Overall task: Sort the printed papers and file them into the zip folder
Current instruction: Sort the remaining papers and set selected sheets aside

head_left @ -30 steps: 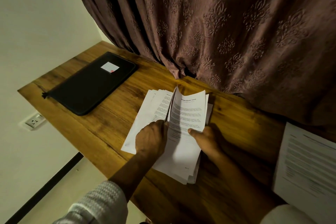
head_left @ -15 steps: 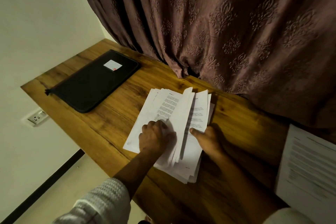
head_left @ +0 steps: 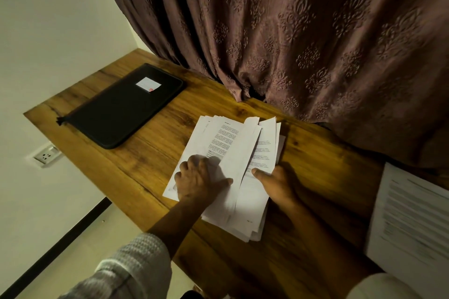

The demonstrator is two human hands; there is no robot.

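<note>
A stack of printed papers [head_left: 218, 138] lies fanned out on the wooden table [head_left: 150, 160], split into a left part and a right part. My left hand [head_left: 199, 179] lies on the left part, its fingers curled over the sheets and its thumb on a folded-over page [head_left: 240, 153]. My right hand [head_left: 274, 182] grips the right part [head_left: 264, 150] at its near edge, thumb on top. The black zip folder [head_left: 121, 107] lies zipped shut at the table's far left, a white label [head_left: 148, 84] on its cover.
A second sheet of printed paper [head_left: 410, 223] lies at the table's right edge. A brown patterned curtain [head_left: 291, 31] hangs along the back of the table. A wall socket [head_left: 46, 155] sits on the left wall below the tabletop.
The sheet that stood raised between my hands has been turned over to the left and pressed down by my left hand. My right hand stays on the right part.
</note>
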